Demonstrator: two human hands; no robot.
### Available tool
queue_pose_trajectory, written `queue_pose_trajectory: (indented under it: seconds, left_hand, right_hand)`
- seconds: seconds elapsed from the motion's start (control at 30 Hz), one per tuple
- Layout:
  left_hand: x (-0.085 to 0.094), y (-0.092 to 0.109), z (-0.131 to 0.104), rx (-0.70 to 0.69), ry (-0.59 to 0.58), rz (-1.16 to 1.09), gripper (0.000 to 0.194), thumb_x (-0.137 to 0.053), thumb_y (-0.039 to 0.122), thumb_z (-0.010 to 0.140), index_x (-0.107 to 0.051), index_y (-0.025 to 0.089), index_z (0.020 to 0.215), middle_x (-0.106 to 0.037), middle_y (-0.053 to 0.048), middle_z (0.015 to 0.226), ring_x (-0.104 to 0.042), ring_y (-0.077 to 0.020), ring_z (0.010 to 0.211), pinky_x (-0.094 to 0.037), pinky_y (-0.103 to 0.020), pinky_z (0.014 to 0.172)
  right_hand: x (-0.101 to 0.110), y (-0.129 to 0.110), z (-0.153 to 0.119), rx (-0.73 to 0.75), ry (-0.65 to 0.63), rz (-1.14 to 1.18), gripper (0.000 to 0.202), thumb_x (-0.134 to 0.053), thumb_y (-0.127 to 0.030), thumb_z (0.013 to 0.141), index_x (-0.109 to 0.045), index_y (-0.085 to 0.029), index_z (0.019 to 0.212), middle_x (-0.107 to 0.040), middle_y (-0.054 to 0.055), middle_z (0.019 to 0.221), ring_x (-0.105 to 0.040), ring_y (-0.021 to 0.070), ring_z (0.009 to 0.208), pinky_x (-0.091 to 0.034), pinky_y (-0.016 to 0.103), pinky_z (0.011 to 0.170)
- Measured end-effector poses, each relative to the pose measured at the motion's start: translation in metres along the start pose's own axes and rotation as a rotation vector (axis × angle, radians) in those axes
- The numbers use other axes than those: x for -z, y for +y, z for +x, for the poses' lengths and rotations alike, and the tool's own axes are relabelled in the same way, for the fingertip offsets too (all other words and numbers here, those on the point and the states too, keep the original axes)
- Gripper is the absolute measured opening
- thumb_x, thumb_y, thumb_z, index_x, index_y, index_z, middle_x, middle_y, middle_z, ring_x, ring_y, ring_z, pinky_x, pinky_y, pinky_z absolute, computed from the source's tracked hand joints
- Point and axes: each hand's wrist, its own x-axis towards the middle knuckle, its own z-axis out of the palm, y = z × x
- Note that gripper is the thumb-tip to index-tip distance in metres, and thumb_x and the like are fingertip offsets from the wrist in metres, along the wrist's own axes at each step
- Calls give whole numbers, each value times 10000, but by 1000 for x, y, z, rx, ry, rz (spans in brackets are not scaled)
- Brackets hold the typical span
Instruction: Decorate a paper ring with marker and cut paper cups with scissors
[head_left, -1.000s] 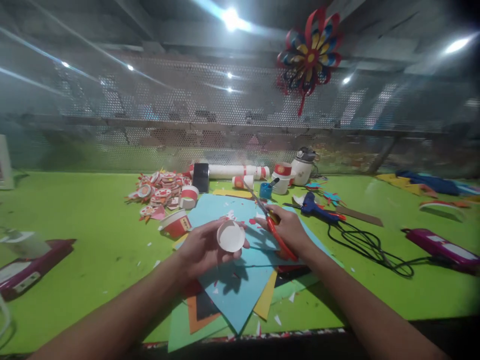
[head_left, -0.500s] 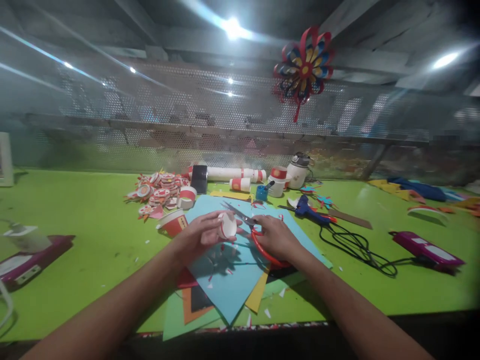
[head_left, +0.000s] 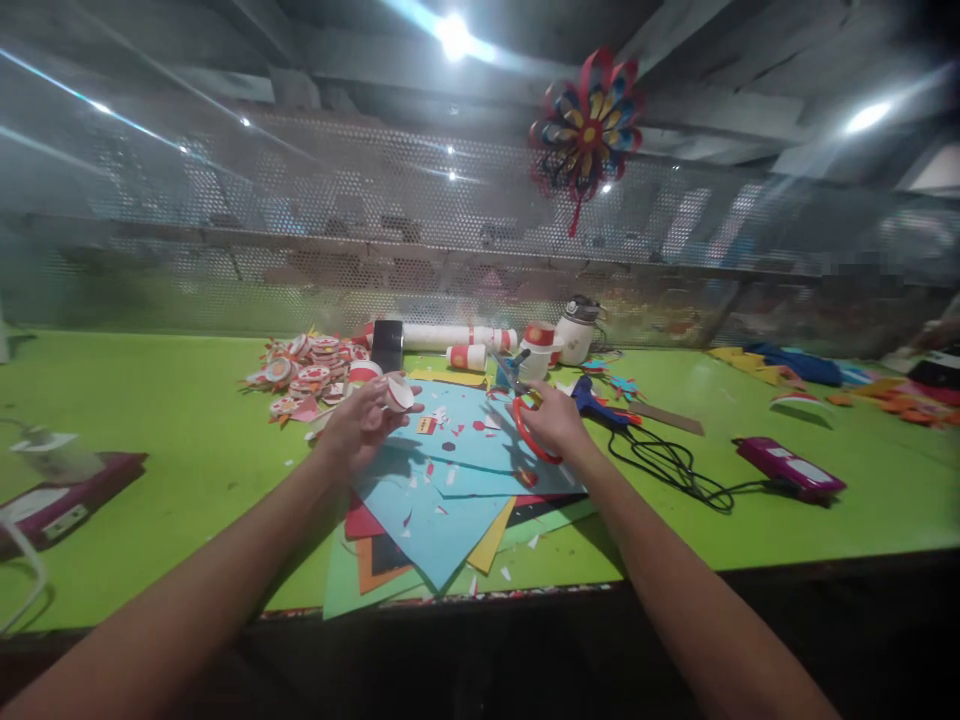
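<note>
Finished pieces: a heap of red-and-white cut discs (head_left: 307,375) sits left of centre on the green table (head_left: 172,440); I judge a good share of the cutting is already done.
Left hand: your left hand (head_left: 358,425) is closed around a small paper cup piece (head_left: 397,393), raised just above the table at centre-left, white inside tilted toward you; its rim looks only partly trimmed, though it is too small to be sure.
Paper stack: coloured sheets (head_left: 442,490) lie under both hands at centre, strewn with red and white scraps, so cutting has been going on here.
Right hand: your right hand (head_left: 551,420) grips red-handled scissors (head_left: 521,410), blades pointing up and left, apart from the cup piece.
Right side: a blue glue gun (head_left: 600,405) lies just beyond, untouched.
</note>
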Motion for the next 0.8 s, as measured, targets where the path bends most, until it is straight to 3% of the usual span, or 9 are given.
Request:
queue_pose_trajectory:
  seconds: [0.23,0.37,0.6,0.8]
  left_hand:
    - [0,1,3,-58,6,-32,275,-597,269,767,-620,121,997,-719,-83,829,-678,-177,677,-521,-232,549]
    - [-5,7,0,-47,-19,-13,315,-610,275,771,-608,111,1040,-727,-111,872,-685,-176,716,-522,-231,601]
    - [-28,21,0,-18,-124,34,314,-617,226,789,-594,103,1076,-725,-119,886,-704,-191,777,-519,-243,682]
    - [-45,8,0,82,-230,48,308,-613,268,812,-561,125,1080,-715,-121,938,-715,-203,725,-518,-256,615]
  right_hand:
    - [-6,-16,-37,139,-135,-62,399,-555,-416,918,-560,-179,1239,-652,82,1118,-633,219,980,-502,427,851]
    - [-12,-20,-56,214,-195,-94,406,-567,-396,876,-588,-194,1228,-695,97,1016,-639,253,952,-464,364,781]
    - [-7,-30,-75,361,-255,-107,369,-527,-314,854,-595,-230,1208,-689,113,1051,-629,264,966,-392,311,756]
    - [-8,-46,-86,412,-262,-148,361,-504,-303,846,-596,-231,1188,-662,116,947,-630,266,858,-366,309,656]
